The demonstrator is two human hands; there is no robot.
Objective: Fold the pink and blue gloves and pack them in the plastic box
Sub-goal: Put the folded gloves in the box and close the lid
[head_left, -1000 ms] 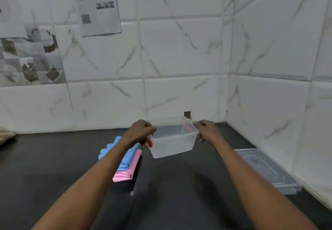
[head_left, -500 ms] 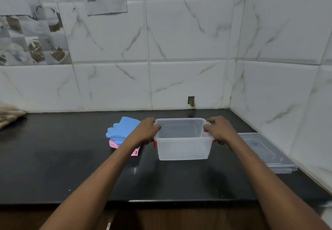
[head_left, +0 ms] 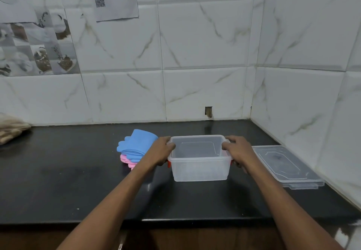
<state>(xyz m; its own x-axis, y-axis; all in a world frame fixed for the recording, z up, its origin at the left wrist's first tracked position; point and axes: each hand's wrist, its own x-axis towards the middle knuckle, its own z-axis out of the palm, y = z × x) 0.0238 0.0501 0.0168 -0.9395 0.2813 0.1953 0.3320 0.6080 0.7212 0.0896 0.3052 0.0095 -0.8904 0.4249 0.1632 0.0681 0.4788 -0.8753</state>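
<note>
box [head_left: 199, 168] empty, gripped at both ends by left hand [head_left: 163, 152] and right hand [head_left: 237, 152] | gloves [head_left: 134, 148] stacked beside, not yet packed | lid [head_left: 286, 166] off

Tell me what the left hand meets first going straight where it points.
The plastic box: the left hand grips its left rim, pointing into it. Past the box, probably the tiled wall; depth is unclear.

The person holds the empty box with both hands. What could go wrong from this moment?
1. The blue gloves and pink gloves lie stacked right beside the left hand; pulling that arm back may disturb the stack.
2. The lid lies close to the right hand; sliding the box rightward could knock it.
</note>
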